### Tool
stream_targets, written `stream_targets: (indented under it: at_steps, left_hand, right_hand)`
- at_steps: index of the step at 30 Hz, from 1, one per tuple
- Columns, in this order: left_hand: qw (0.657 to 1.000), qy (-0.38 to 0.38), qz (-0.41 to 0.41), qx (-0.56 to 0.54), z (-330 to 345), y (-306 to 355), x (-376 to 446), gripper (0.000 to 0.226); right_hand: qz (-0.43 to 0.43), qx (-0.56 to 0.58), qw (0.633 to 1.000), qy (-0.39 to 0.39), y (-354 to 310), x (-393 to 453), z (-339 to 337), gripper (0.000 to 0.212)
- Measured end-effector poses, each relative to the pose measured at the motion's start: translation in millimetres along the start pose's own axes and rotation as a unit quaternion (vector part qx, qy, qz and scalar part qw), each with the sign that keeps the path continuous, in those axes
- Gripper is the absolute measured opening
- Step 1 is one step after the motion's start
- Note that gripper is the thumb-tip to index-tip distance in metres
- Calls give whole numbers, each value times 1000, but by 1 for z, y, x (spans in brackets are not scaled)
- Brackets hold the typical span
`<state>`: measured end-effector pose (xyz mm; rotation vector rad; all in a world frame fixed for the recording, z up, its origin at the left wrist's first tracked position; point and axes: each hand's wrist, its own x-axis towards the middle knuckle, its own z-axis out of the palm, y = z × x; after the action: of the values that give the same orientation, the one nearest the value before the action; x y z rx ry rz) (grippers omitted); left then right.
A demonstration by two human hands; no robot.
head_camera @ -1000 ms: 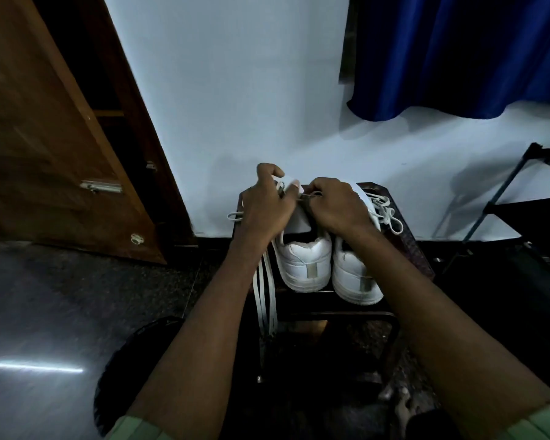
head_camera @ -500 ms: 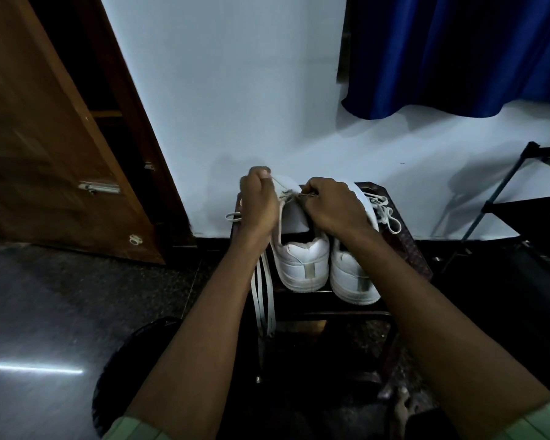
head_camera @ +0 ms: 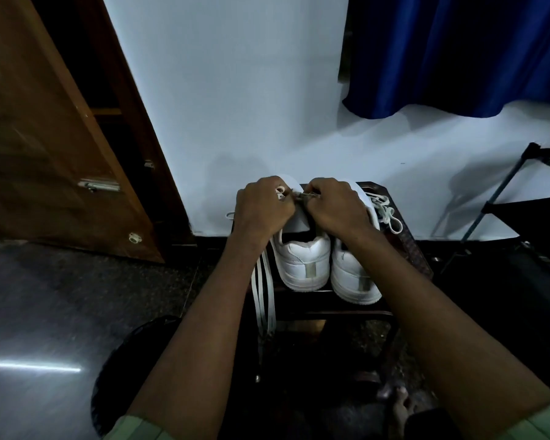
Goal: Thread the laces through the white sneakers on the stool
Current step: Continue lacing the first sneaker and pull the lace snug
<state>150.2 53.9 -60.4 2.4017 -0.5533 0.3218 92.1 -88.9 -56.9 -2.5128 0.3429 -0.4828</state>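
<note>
Two white sneakers stand side by side on a dark stool [head_camera: 407, 249], heels toward me: the left sneaker [head_camera: 302, 265] and the right sneaker [head_camera: 353, 277]. My left hand [head_camera: 262, 211] and my right hand [head_camera: 337, 208] meet over the left sneaker's front, fingers curled, both pinching its white lace [head_camera: 294, 195] near the eyelets. The toe and eyelets are mostly hidden under my hands. Long lace ends [head_camera: 264, 300] hang down over the stool's left front edge. A second loose lace [head_camera: 385, 211] lies on the stool right of the right sneaker.
The stool stands against a white wall [head_camera: 235, 106]. A brown wooden door [head_camera: 45, 147] is open at the left, a blue curtain [head_camera: 458, 52] hangs upper right, and a dark metal rack [head_camera: 521, 192] stands at the right. A dark round object [head_camera: 124, 363] lies on the floor below my left arm.
My left hand moved back right toward my right hand, closing the gap over the left sneaker; the lace stretch that was pulled out between them is now short.
</note>
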Motion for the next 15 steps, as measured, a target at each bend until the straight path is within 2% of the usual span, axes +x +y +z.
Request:
stream_targets:
  at_steps: [3,7,11,15]
  left_hand:
    - [999,11,6,43,-1,5,3,13]
    - [999,-1,-27,-37,-2,-3,7,25]
    - [996,-14,13,-92,-6,-8,2,10]
    - [999,-15,49,-12,-3,-8,2,16]
  right_hand:
    - [-4,-10,1000,1,0,-1,-1,18]
    - [-4,-3,1000,-1,0,-1,-2,17]
    - [-4,6,1000,-1,1,-1,0,15]
    - [10,29,1000,0,2,0,-1,12]
